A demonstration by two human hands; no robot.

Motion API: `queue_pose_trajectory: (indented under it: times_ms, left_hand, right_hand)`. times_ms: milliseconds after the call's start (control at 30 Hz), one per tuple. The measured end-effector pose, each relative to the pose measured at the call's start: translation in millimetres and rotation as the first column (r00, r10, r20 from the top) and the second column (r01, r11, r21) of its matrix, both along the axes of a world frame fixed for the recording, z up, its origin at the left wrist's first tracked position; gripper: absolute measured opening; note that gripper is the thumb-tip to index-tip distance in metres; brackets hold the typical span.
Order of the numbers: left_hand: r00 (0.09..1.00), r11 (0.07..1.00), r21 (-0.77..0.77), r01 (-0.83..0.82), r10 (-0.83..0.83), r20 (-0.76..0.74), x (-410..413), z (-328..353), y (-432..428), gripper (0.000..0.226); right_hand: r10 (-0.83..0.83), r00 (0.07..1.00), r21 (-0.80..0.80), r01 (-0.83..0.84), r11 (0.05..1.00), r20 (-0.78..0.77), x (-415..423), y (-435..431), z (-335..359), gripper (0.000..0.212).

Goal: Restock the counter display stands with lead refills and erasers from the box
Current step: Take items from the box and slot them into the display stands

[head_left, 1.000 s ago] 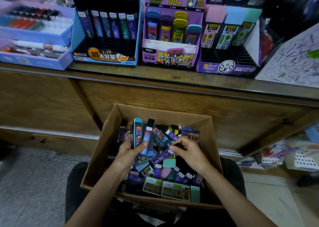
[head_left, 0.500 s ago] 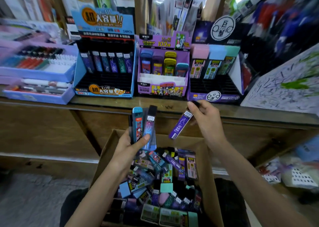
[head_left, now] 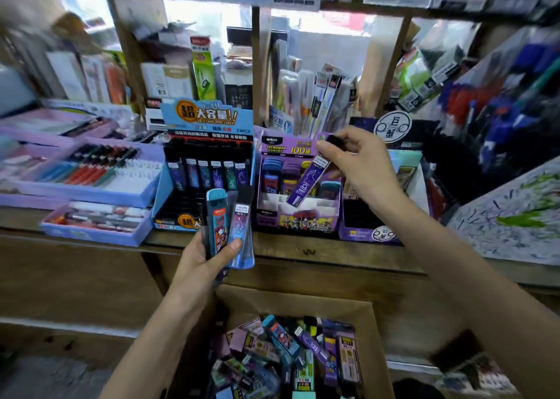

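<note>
My left hand [head_left: 206, 262] grips a fan of lead refill cases [head_left: 230, 225] upright, just in front of the counter edge. My right hand [head_left: 357, 168] pinches a slim purple refill case [head_left: 306, 183] by its black cap, tilted over the middle purple display stand [head_left: 298, 216]. Left of it stands the blue display stand [head_left: 209, 131] with a row of dark refills. A third purple stand [head_left: 366, 232] is partly hidden behind my right wrist. The cardboard box [head_left: 375, 338], full of refills and erasers, sits low in front of me.
Lilac pen trays [head_left: 91, 180] fill the counter's left side. A scribbled test sheet [head_left: 509, 216] leans at the right. Shelves of packaged stationery [head_left: 303, 95] rise behind the stands. The wooden counter front [head_left: 75, 277] runs below.
Both hands have risen from the box to counter height. My right hand picked out the purple refill and carried it up over the middle stand. The view has tilted upward.
</note>
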State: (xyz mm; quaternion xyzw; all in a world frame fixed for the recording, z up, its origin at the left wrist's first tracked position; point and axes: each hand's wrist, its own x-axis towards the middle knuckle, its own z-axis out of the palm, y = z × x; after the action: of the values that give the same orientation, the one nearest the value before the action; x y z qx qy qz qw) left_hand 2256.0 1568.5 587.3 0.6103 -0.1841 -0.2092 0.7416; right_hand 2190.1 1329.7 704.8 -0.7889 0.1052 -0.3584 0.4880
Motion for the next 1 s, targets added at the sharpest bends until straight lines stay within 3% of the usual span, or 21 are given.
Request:
queue_pose_trajectory:
  times_ms: [300,467,667,800,1000]
  left_hand:
    - [0.986,0.985,0.046,-0.165,0.163,0.038,42,4,61,0.032]
    - [0.978,0.979,-0.004,-0.205,0.205,0.021,56,-2,87,0.027]
    - [0.968,0.967,0.021,-0.252,0.252,-0.001,66,-16,105,0.029]
    - [0.966,0.966,0.025,-0.259,0.259,-0.01,69,-20,108,0.034]
    - [0.967,0.967,0.015,-0.253,0.254,-0.037,69,-23,110,0.031]
  right_hand:
    - [0.096,0.99,-0.18,-0.113,0.977,-0.1,105,74,8,0.021]
    - [0.008,0.982,-0.392,-0.084,0.916,-0.19,156,99,-5,0.035]
    - [0.063,0.976,-0.395,-0.142,0.908,-0.206,188,111,-22,0.022]
    - [0.044,0.974,-0.487,-0.15,0.86,-0.222,196,113,-31,0.026]
    - [0.076,0.95,-0.495,-0.224,0.84,-0.302,202,115,-34,0.021]
